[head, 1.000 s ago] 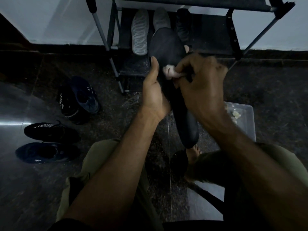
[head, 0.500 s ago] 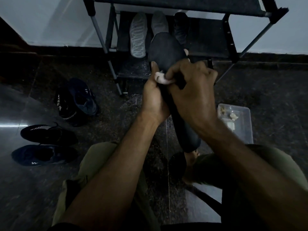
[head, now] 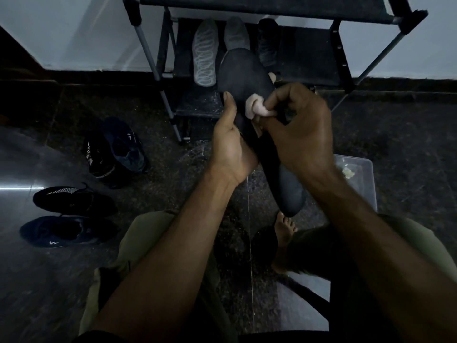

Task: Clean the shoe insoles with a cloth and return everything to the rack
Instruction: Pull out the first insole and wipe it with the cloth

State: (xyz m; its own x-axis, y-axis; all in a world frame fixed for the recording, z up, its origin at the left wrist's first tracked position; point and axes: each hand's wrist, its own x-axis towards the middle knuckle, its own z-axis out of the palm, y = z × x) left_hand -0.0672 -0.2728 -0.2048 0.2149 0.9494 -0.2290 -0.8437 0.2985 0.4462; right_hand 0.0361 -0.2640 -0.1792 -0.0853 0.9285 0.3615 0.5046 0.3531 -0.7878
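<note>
- So, this was mid-wipe – the cleaning step, nowhere near the putting-away part.
- The dark insole (head: 249, 78) was held up in the air in front of the shoe rack (head: 343, 53), toe end up toward the shelves, heel end hanging down over the person's lap.
- Left hand (head: 231, 149) cupped the insole's left edge around the middle, thumb stretched up along the rim, fingers tucked behind where I couldn't see them – a loose supporting hold, not a full fist.
- Right hand (head: 299, 129) was curled mostly closed, pinching a small pale wad of cloth (head: 257, 106) at the fingertips and pressing it onto the insole's upper face just below the forefoot.
- Next move, I'd guess: drag the cloth down the length toward the heel while the left hand braces it so it doesn't flex away.
- Plenty left to do – four dark shoes (head: 118, 149) sat out on the floor to the left, well apart from the rack, and a couple of light-soled ones were on the lower shelf.
- A clear plastic tub (head: 366, 179) sat on the floor just right of the right wrist, something pale inside – too dim to say what.
</note>
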